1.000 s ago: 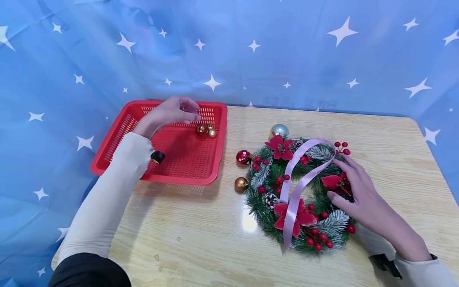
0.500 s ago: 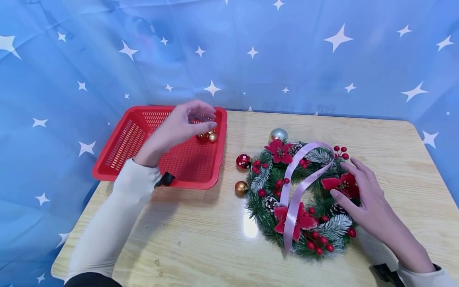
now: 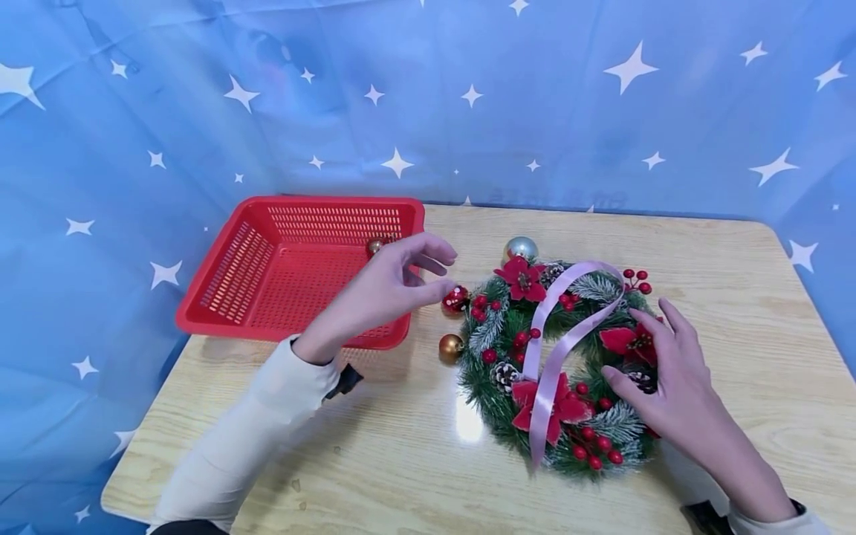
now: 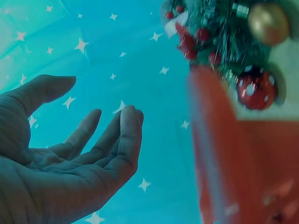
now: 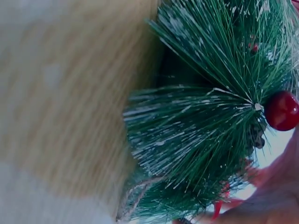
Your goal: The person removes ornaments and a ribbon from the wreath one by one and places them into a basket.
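Observation:
A green Christmas wreath (image 3: pixel 488 401) with red flowers, berries and pinecones lies on the table, a pale purple ribbon (image 3: pixel 553 364) looped across it. My left hand (image 3: pixel 401 281), thumb and fingers apart, hovers over the right wall of a red basket (image 3: pixel 230 327); the left wrist view shows nothing in its grasp. Close to its fingertips is a white-spotted red ball ornament (image 3: pixel 456 300), beside a gold ball ornament (image 3: pixel 451 348) at the wreath's left edge. Fingers spread, my right hand (image 3: pixel 682 394) is at the wreath's right side; whether it presses there I cannot tell.
A silvery ball ornament (image 3: pixel 520 249) sits against the wreath's upper left. Inside the basket, a brownish ball ornament (image 3: pixel 376 245) shows near the back right corner, partly hidden by my left hand. A blue star-patterned cloth (image 3: pixel 428 96) hangs behind the wooden table (image 3: pixel 394 461).
My left hand has moved right and toward me, from above the basket's inside to its right rim, holding nothing throughout. My right hand has shifted only slightly beside the wreath.

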A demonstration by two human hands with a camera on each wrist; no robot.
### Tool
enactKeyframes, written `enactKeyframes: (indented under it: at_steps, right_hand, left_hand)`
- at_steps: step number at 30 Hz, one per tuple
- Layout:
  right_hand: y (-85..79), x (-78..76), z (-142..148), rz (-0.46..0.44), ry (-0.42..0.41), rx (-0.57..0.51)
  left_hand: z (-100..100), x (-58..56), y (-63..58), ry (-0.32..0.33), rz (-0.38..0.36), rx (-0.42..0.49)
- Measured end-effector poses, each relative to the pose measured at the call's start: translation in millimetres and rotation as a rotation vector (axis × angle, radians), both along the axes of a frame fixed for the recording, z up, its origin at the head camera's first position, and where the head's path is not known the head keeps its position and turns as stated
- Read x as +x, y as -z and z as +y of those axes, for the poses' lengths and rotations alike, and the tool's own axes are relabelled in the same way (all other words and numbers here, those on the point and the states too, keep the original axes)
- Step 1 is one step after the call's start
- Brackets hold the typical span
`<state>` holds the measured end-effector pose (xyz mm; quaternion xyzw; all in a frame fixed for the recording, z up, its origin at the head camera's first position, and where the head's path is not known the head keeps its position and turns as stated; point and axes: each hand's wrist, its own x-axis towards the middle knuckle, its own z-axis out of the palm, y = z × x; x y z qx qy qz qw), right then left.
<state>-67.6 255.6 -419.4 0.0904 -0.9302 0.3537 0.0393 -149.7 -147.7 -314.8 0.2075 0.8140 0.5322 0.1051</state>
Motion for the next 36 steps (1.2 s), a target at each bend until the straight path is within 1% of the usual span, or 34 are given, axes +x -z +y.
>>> enactKeyframes:
  at_steps: [5, 9, 13, 17, 21, 25, 32, 36]
  right_hand:
    - [0.4, 0.3, -1, -0.01, 0.013, 0.01]
    - [2.0, -0.1, -1, -0.014, 0.014, 0.016]
    - [3.9, -0.6, 0, -0.024, 0.01, 0.026]
    - [5.6, -2.3, 1, -0.038, -0.001, 0.039]
    - [6.7, -3.9, 1, -0.042, -0.013, 0.034]
    - [7.1, -3.8, 1, -0.056, -0.015, 0.029]
    - [6.4, -3.9, 3, -0.07, -0.022, 0.041]
    - [5.2, -4.6, 4, -0.078, -0.031, 0.037]
  left_hand:
    - [11, 11.0, 10.9, -0.002, 0.007, -0.003]
    - [17, 19.4, 17.3, -0.004, 0.01, -0.004]
    - [22, 25.7, 22.4, -0.014, -0.014, 0.01]
    - [26, 31.4, 29.0, -0.005, -0.04, 0.031]
    - [28, 34.7, 38.9, 0.011, -0.018, 0.02]
    - [30, 37.6, 48.5, 0.025, -0.027, -0.003]
    - [33, 43.5, 54.6, 0.036, -0.061, -0.013]
    - [34, 46.9, 60.2, 0.023, -0.082, -0.032]
